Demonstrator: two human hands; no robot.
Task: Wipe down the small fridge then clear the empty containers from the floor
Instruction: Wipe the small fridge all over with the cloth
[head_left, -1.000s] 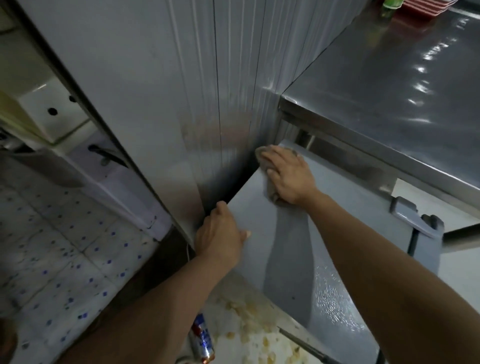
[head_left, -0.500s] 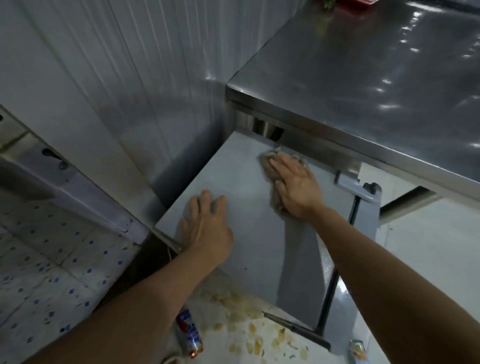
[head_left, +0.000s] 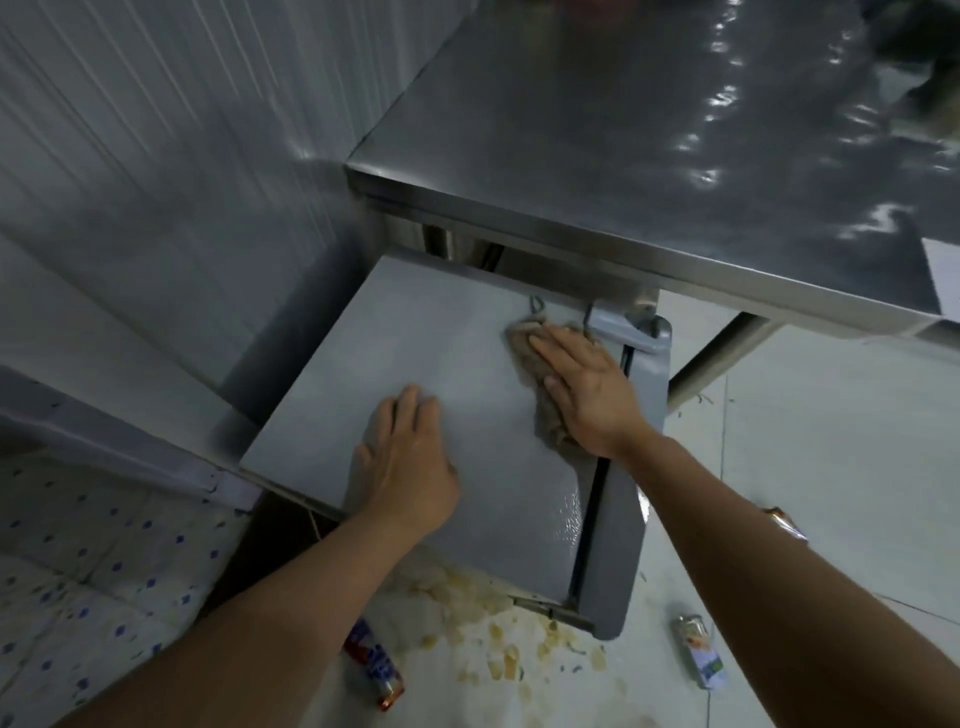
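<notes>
My right hand pressed flat on cloth at fridge top near hinge; left hand spread, bracing. 2 cans lay on floor by spill. Risk: cloth snagging hinge; foot slipping on spill.

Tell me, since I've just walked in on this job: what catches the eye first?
The right hand presses a brown rag flat on the grey fridge top, near its back right corner, while the left hand rests flat near the front. Below, two cans lie on the stained floor.
</notes>
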